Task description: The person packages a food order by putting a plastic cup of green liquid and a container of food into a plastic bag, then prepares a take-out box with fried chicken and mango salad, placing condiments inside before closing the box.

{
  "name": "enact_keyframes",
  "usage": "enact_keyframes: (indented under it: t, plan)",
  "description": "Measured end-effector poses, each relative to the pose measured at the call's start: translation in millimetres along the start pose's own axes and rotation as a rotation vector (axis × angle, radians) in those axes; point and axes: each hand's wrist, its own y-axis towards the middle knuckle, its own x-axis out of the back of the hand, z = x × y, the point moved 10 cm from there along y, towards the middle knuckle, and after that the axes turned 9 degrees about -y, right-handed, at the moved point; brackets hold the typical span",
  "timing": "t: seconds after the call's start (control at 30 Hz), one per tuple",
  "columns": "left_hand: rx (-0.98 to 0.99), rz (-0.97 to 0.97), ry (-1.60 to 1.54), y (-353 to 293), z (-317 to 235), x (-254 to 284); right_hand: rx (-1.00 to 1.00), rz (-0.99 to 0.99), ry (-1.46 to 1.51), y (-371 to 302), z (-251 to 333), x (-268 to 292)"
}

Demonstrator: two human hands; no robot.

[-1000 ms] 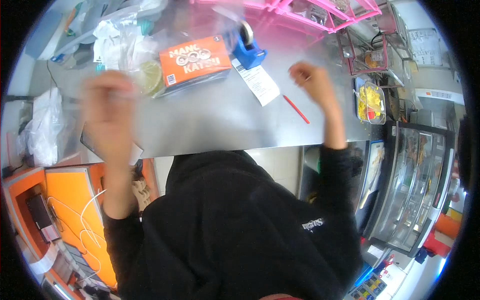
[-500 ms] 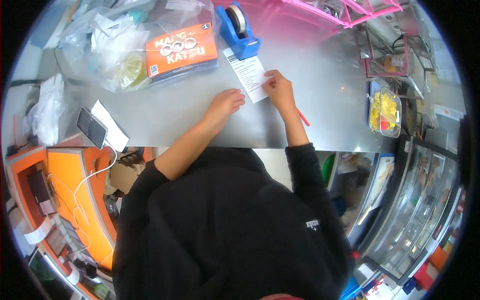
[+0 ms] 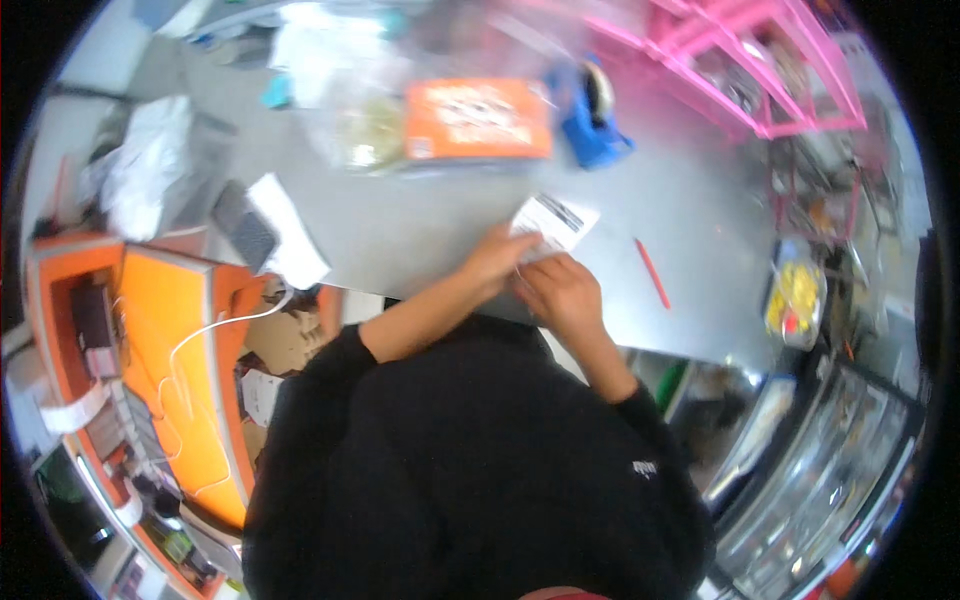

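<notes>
Close to the counter's near edge, a white printed receipt (image 3: 553, 222) is pinched between my two hands. My left hand (image 3: 494, 258) has its fingers closed on the paper's left side. Just beside it, my right hand (image 3: 566, 292) grips the lower part, which the fingers partly cover. Beyond the hands lies an orange box (image 3: 478, 118) with white lettering, inside a clear plastic bag (image 3: 345, 115). A blue tape dispenser (image 3: 596, 142) stands right of the box. Off to the right of my right hand rests a red pen-like stick (image 3: 653, 273).
Pink plastic baskets (image 3: 720, 60) occupy the far right of the metal counter (image 3: 690, 200). A clear tub of yellow food (image 3: 796, 300) sits at the right edge. On the left are a phone (image 3: 243, 226) on white paper with a white cable and a white plastic bag (image 3: 150, 170).
The receipt has been picked up from beside the tape dispenser and drawn nearer, and both hands now hold it. The whole view has shifted, and the red stick is more fully visible.
</notes>
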Motion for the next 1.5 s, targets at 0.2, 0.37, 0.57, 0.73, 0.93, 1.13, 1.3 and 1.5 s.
enact_keyframes:
  t: [0.2, 0.37, 0.57, 0.73, 0.93, 1.13, 1.3, 1.5]
  plan:
    - [-0.143, -0.006, 0.229, -104.7, -100.0, 85.3, -0.656, 0.175, 1.054, 30.3, 26.6, -96.1]
    - [-0.679, -0.264, 0.185, -153.8, -220.7, 170.6, -0.650, 0.229, 1.606, 165.8, 144.7, -152.5]
    - [-0.815, -0.255, 0.210, -116.2, -307.7, 212.6, -0.362, -0.175, 1.937, 259.4, 154.1, -134.1]
    - [-1.036, -0.254, 0.489, -65.1, -349.8, 184.9, -0.627, -0.410, 1.154, 283.7, 85.9, -114.1]
    - [-1.129, -0.378, 0.643, 2.1, -363.8, 172.0, -0.783, -0.521, 0.623, 304.6, 14.3, -128.6]
    - [-1.104, -0.586, 0.790, 18.2, -335.5, 207.7, -0.875, -0.622, 0.423, 282.8, 30.7, -129.9]
    - [-0.955, -0.548, 0.820, 18.3, -330.0, 207.9, -0.002, -0.117, 0.507, 208.8, 192.9, -82.8]
    - [-1.128, -0.740, 0.771, -64.3, -337.0, 215.5, -0.240, -0.037, 0.724, 138.8, 150.7, -42.7]
